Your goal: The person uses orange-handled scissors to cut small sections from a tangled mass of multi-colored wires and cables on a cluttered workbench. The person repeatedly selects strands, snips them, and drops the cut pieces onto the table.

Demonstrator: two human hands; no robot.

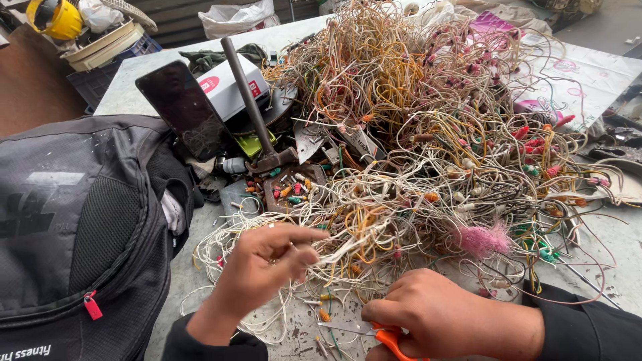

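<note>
Left hand (264, 264): pinched on pale thin wires (334, 251) | right hand (428, 314): clamped on orange-handled scissors (381, 332) | near table edge (301, 327)

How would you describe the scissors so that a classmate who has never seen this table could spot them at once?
Start at the big tangle of wires covering the table, then drop to its near edge. There the right hand grips the scissors, blades pointing left. Their bright orange handles and flat metal blades set them apart from the thin wires around them.
</note>
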